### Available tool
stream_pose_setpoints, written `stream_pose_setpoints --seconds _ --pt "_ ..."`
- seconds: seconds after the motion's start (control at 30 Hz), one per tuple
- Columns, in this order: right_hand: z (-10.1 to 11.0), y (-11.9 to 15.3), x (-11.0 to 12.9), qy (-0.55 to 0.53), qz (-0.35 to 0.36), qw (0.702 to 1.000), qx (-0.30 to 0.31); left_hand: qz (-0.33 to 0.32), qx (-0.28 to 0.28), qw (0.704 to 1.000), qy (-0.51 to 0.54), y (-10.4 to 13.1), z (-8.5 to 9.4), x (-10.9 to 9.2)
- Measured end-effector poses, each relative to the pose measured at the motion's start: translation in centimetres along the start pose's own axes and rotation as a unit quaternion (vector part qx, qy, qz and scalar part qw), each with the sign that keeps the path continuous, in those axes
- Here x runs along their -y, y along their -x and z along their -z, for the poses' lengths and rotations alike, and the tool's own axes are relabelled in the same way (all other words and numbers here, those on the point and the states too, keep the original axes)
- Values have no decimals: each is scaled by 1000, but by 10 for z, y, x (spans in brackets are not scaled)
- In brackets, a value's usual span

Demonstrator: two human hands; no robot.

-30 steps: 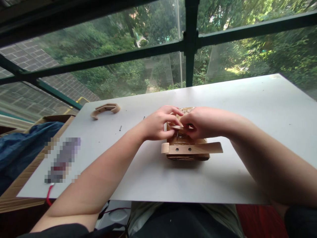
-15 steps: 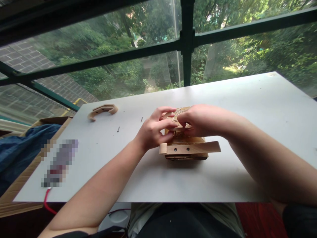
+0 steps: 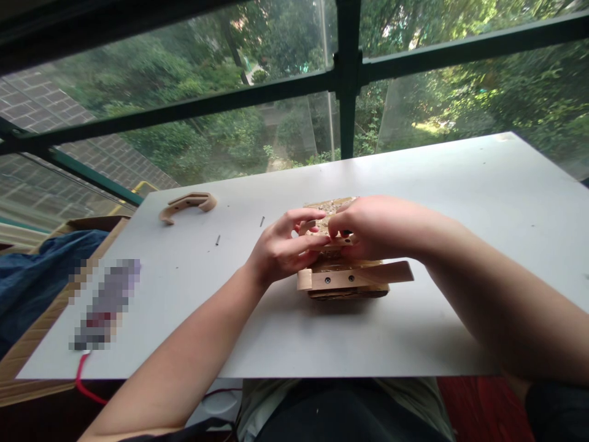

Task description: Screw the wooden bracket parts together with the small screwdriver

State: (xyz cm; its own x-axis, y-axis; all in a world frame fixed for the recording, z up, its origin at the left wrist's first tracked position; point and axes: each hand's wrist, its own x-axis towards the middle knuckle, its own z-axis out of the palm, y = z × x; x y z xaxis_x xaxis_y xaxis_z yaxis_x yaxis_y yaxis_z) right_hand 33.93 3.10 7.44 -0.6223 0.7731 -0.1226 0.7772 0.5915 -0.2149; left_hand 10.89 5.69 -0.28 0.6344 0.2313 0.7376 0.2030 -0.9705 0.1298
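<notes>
My left hand (image 3: 278, 245) reaches in from the left, its fingers closed around the near end of a narrow wooden piece (image 3: 338, 242). My right hand (image 3: 375, 227) bends over from the right, with curled fingers gripping the same piece; its fingertips are partly hidden. Dark spots that look like screw holes or screw heads show on this piece between the hands. Below it lies a block (image 3: 343, 264) wrapped in shiny brownish tape. Along the block's near side runs a wooden bar (image 3: 368, 276) with two screws in it and a rounded left end.
A curved wooden hook (image 3: 191, 205) lies at the back left of the white table (image 3: 442, 344). Two loose screws, one a dark screw (image 3: 218, 240), lie between it and my left hand. A blurred-out object (image 3: 108, 307) with a red cord sits at the left edge, beside a cardboard box (image 3: 41, 344).
The wooden piece between my hands has tilted a little, so more of its face shows. Both hands keep nearly the same place; the view has shifted slightly.
</notes>
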Motion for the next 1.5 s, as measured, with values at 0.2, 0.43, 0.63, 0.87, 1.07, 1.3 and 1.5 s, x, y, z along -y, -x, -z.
stream_pose_setpoints --seconds 0.2,0.43,0.63,0.87,1.07,1.3,1.5 --pt "3 0 4 36 -11 999 6 -1 -9 1000 -26 3 -2 2" --pt "-6 -1 -3 11 22 1000 2 17 -2 1000 -20 11 -1 -2" --pt "-4 0 0 25 26 999 9 12 8 1000 -20 15 0 2" --pt "-2 4 3 42 24 999 -20 7 -2 1000 -25 10 3 3" --pt "-7 2 4 41 43 998 -34 -2 -10 999 -37 14 1 2" --pt "-8 3 7 46 55 996 -48 -2 -22 999 -42 15 3 0" --pt "-9 4 5 50 60 995 -60 -5 -30 999 -38 12 3 -1"
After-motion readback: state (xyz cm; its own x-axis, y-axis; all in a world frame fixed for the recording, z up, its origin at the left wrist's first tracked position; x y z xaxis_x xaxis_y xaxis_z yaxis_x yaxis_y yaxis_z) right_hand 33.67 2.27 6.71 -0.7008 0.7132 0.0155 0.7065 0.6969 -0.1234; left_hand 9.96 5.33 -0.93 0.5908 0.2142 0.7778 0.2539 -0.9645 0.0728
